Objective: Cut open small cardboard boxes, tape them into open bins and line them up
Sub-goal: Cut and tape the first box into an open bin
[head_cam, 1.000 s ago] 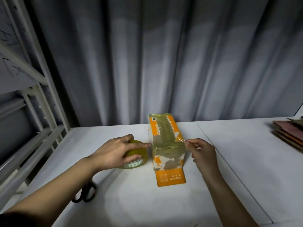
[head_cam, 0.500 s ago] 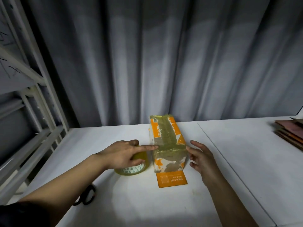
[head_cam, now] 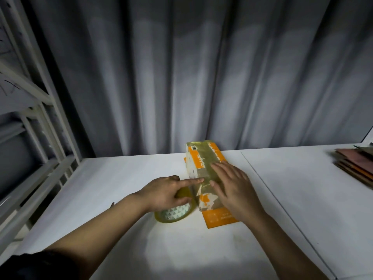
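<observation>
Starting at the left, the left hand point(head_cam: 163, 190) is resting over the tape roll point(head_cam: 175, 211), which is lying flat on the surface point(head_cam: 125, 178) under its palm, probably so the roll is staying within reach for the next strip. Its index finger is stretching out straight to the right, the tip touching the left side of the cardboard box point(head_cam: 203, 174); the other fingers are curling over the roll, though a firm grip cannot be told. That finger seems to be bracing the box and pinning tape against its wall.

The orange and white box is lying lengthwise between the two hands, yellowish tape covering its top, an orange flap point(head_cam: 219, 217) spread on the surface at its near end.

The right hand point(head_cam: 234, 188) is lying flat and released on the box's top, fingers straight and pointing away, apparently smoothing the tape down.
</observation>
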